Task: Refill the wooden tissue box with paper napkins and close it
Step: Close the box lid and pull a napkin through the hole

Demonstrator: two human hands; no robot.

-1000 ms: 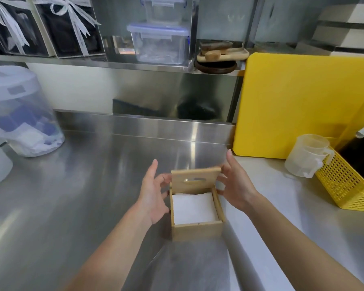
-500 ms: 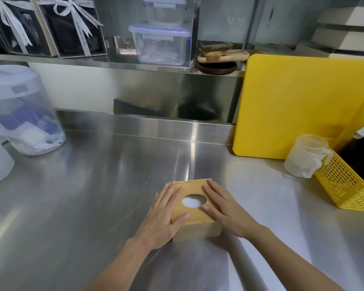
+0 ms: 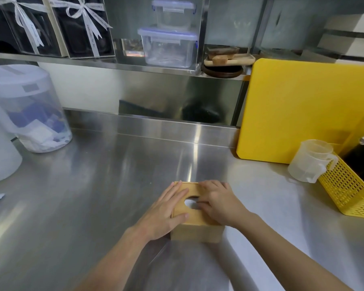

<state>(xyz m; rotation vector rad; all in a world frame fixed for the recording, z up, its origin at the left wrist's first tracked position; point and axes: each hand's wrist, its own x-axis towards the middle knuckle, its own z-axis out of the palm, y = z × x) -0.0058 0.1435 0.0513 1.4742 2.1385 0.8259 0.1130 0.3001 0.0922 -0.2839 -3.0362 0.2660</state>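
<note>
The wooden tissue box (image 3: pixel 195 232) stands on the steel counter near the front middle, its lid down flat. White napkins (image 3: pixel 190 203) show through the oval hole in the lid. My left hand (image 3: pixel 166 211) lies flat on the lid's left half, fingers spread, thumb across the near edge. My right hand (image 3: pixel 219 201) rests on the lid's right half with fingers curled, its fingertips at the hole's right rim. Neither hand grips anything.
A yellow cutting board (image 3: pixel 303 110) leans at the back right. In front of it are a clear measuring jug (image 3: pixel 310 160) and a yellow mesh basket (image 3: pixel 349 192). A lidded translucent tub (image 3: pixel 27 110) stands at the left. A shelf (image 3: pixel 114 65) with containers runs above.
The lid stood upright a second ago with the napkins exposed; both hands brought it down flat. Since then my right hand's fingers have curled toward the hole.
</note>
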